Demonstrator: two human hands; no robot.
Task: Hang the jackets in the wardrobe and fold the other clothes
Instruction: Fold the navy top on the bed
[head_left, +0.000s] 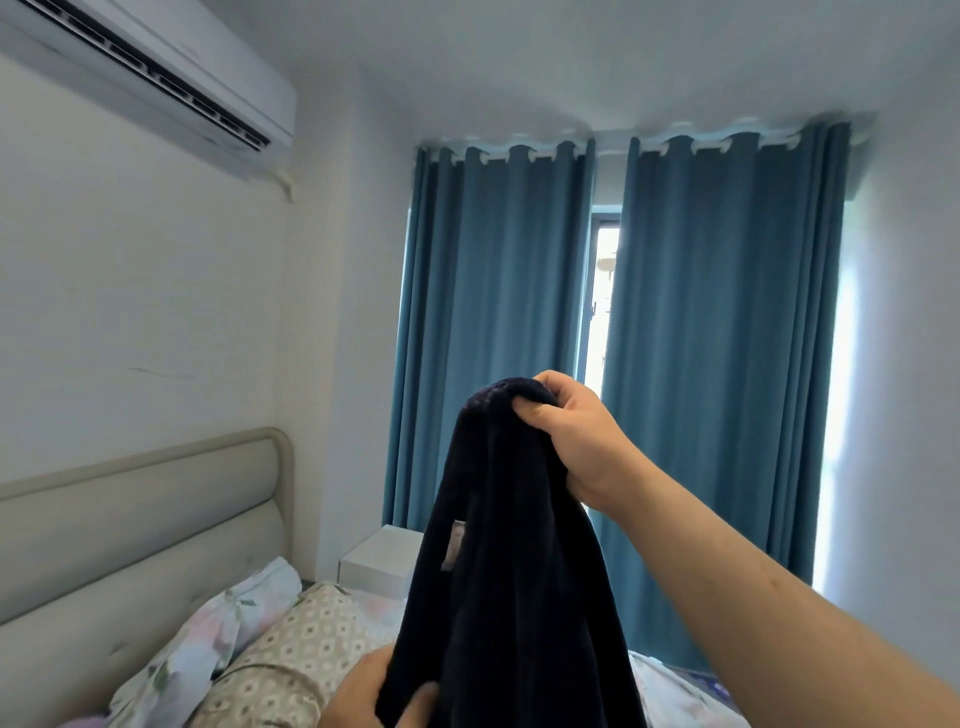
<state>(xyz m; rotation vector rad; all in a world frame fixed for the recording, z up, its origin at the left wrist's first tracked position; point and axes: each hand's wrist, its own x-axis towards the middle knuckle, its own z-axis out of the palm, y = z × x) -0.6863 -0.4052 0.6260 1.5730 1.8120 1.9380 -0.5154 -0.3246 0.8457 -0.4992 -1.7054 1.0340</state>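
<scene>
Above the bed (675, 699), a person holds up a piece of dark blue clothing (511, 582) with both hands.

The right hand (571, 436) is high up. Its fingers are curled tight around the top of the clothing, which bunches in the grip. The clothing hangs straight down from there in long folds, in the air over the bed. A small tag (453, 545) shows on it partway down. The left hand (371, 693) is low, at the bottom edge of the picture, and pinches the lower left side of the clothing with the thumb on the front. Two pillows (306, 634) lie on the bed by the padded headboard (140, 525). A white nightstand (382, 558) stands in the corner. Blue curtains (493, 322) hang behind, with a bright gap between them. An air conditioner (156, 67) is high on the left wall.
</scene>
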